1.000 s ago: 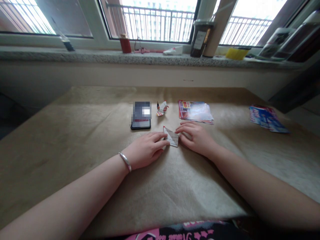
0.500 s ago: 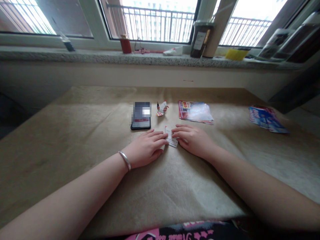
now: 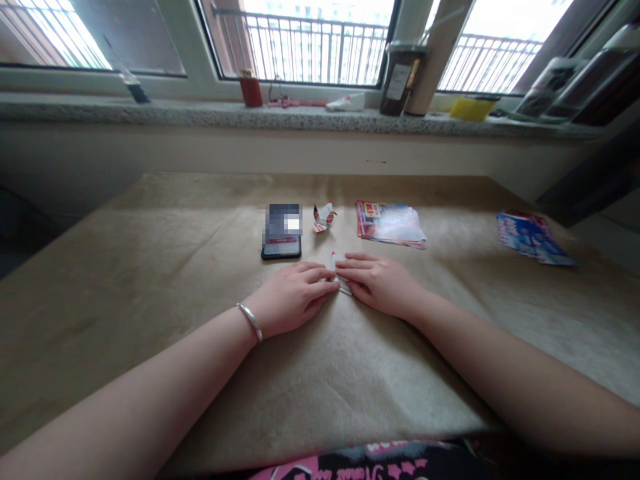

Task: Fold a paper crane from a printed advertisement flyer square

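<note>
Resting palms down — both hands angled inward, touching folded paper

Folded paper: white w/ red tip. Paper bird: white, red/orange stripes, some dk bits. Leaflet stack: red/pink on L, yellow patch, pale centre (glare, true colour unclear). Far-R leaflets: blue w/ reddish pink. Phone: blk rim. Worktop: tan. Bracelet: silver. Sill: grey, speckled. Clothing: blk w/ pink & white lettering, pink stars.
</note>
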{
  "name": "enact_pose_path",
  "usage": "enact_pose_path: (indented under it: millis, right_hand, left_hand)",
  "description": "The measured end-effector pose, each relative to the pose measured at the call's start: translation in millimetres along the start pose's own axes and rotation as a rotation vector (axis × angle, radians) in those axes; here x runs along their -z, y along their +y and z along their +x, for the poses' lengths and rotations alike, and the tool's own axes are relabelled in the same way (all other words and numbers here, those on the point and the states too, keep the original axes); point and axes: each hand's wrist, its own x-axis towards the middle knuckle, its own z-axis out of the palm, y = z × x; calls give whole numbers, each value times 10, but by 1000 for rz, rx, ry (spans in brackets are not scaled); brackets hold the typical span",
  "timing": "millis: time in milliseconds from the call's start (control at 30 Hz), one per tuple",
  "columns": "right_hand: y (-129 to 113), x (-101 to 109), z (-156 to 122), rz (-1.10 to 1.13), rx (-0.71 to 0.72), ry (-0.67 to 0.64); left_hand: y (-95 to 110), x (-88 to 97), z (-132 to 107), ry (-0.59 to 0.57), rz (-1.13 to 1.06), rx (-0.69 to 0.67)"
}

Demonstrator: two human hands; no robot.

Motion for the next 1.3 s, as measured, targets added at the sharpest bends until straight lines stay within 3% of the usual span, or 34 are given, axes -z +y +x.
enact_pose_path:
  millis: [367,767,1067,1300]
  right_hand:
    - [-8,-35,86,-73,-83,-56]
    - [-34,-41,93,-108,-79,-115]
    - [52,-101,105,7,-119,-61]
    - [58,-101,97,67,-211,-35]
  left_hand:
    - [77,57,3,-36,23,14]
    - [89,72,14,-55,33,16]
    - [151,-36,-3,-58,76,84]
    - [135,8,10,-57,93,104]
